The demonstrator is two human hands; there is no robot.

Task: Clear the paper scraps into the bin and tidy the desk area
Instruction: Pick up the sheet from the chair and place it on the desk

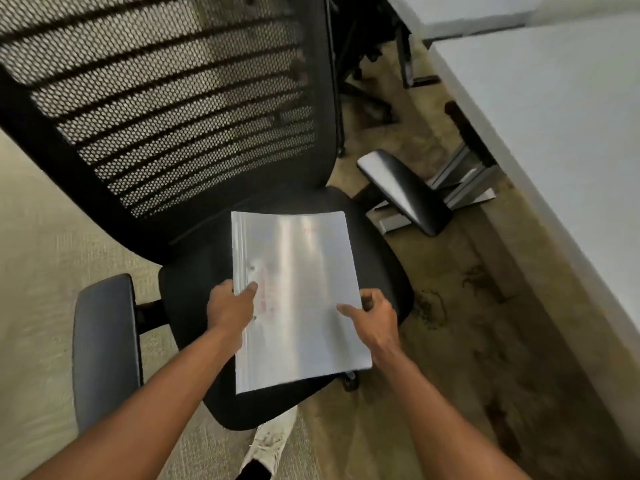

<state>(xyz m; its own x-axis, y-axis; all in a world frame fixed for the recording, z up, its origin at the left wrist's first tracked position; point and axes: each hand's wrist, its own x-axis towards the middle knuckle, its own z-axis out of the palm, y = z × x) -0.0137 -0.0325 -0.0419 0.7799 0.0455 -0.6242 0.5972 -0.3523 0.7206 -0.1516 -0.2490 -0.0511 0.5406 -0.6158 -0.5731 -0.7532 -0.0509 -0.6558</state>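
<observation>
1. The black mesh-backed office chair (194, 140) stands beside the pale grey desk (554, 140).
2. Our left hand (230, 308) and right hand (375, 318) both pinch a clear plastic folder of white papers (298, 299) over the seat.
3. No bin shows; we judge most tidying remains.
</observation>
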